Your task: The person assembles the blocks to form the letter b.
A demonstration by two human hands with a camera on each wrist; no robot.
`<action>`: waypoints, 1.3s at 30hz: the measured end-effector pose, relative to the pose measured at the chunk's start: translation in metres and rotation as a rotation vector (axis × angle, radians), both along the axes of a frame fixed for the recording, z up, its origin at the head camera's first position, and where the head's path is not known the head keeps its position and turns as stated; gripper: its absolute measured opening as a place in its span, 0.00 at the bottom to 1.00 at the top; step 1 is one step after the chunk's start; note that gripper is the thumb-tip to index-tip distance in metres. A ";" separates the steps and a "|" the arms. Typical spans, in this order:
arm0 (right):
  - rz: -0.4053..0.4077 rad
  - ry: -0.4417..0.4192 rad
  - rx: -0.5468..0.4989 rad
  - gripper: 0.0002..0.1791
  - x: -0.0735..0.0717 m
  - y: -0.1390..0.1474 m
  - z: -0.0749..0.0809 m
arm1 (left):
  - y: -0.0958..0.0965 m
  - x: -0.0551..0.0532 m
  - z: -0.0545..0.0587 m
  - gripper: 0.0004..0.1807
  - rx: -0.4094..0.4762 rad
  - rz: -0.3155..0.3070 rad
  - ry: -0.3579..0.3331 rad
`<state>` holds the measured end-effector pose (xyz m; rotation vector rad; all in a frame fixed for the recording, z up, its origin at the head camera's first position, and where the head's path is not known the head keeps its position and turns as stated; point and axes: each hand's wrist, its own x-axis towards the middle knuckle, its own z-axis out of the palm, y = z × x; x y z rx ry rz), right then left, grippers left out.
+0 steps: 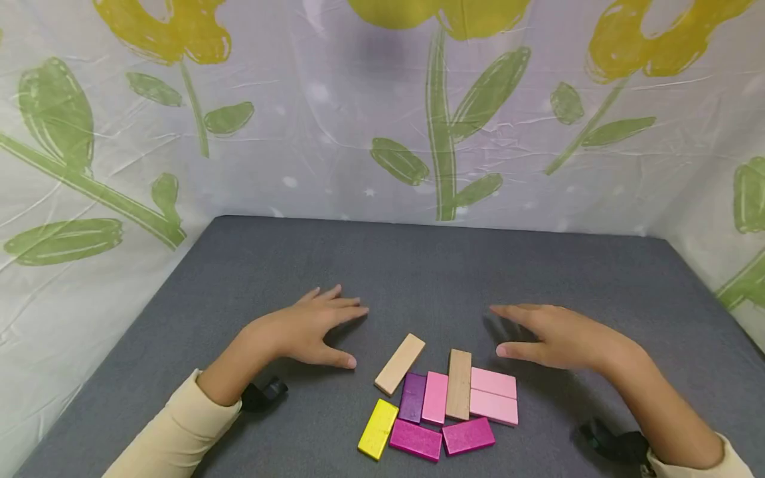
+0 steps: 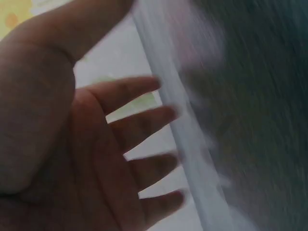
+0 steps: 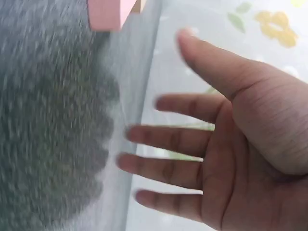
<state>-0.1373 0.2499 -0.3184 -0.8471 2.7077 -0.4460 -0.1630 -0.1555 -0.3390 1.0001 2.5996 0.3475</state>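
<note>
The left hand (image 1: 307, 332) is floating over the gray table (image 1: 418, 279), its fingers sticking out, spread apart. The right hand (image 1: 558, 335) is floating too, its fingers spread apart. A tan block (image 1: 400, 364) is lying nearest the left hand. A purple block (image 1: 412, 398), a pink block (image 1: 435, 398), a brown block (image 1: 459, 384) and two light pink blocks (image 1: 493, 382) are sitting side by side. A yellow block (image 1: 378, 429) and two dark pink blocks (image 1: 416, 440) are lying on the near side

No text, label, brand or number can be read on the pink, purple, yellow and tan rectangular blocks (image 1: 434, 398) around five o'clock in the head view. The pale, flower-printed backdrop sheet (image 1: 335, 186) at twelve o'clock shows no legible lettering.
</note>
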 end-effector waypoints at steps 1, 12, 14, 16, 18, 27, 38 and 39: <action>0.030 -0.020 -0.005 0.42 0.001 -0.002 0.000 | 0.004 0.002 0.000 0.44 -0.006 -0.014 -0.022; 0.165 0.085 -0.033 0.36 0.026 -0.040 -0.005 | 0.033 0.031 0.000 0.33 0.028 -0.194 -0.018; 0.156 0.079 -0.018 0.38 0.028 -0.043 -0.005 | 0.036 0.034 0.000 0.31 0.008 -0.193 0.004; 0.148 0.055 -0.006 0.39 0.029 -0.045 -0.007 | 0.038 0.036 -0.001 0.30 0.009 -0.196 0.035; 0.148 0.025 0.002 0.38 0.029 -0.046 -0.008 | 0.040 0.038 -0.003 0.28 0.021 -0.194 0.061; 0.175 0.011 0.009 0.38 0.030 -0.045 -0.013 | 0.041 0.033 -0.006 0.16 0.077 -0.173 0.038; 0.168 -0.019 0.027 0.39 0.029 -0.045 -0.013 | 0.039 -0.009 -0.008 0.22 0.169 -0.205 0.082; 0.166 -0.019 0.033 0.39 0.029 -0.044 -0.013 | 0.040 -0.019 -0.007 0.22 0.174 -0.191 0.088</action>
